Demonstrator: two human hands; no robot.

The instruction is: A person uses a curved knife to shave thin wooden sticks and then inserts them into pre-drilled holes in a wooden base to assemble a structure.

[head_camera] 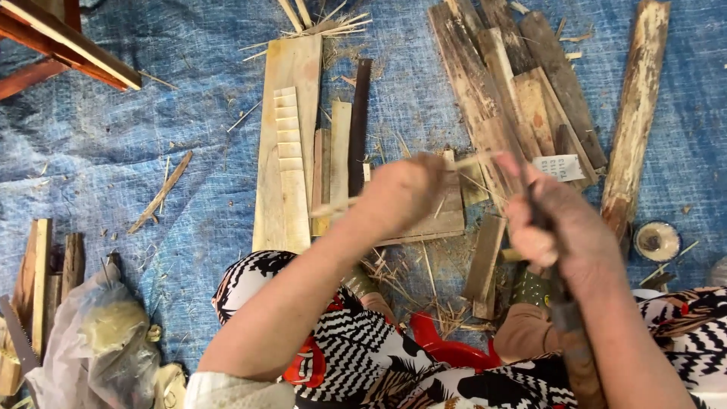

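left hand (401,193) at frame centre grips a thin bamboo strip (394,185), fingers shut round it, right hand (564,235) fist-tight on a knife handle (564,318) w/ blade; prob best: shallow strokes, edge away from fingers.

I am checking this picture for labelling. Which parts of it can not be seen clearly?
- Head view: the thin stick in the left hand is motion-blurred; its ends fade out.
- The blade of the tool in the right hand is hidden by the fingers and blur.
- The saw is cut off by the left edge.
- The contents of the plastic bag are unclear through the film.
- The small round tin is too small to tell its contents.
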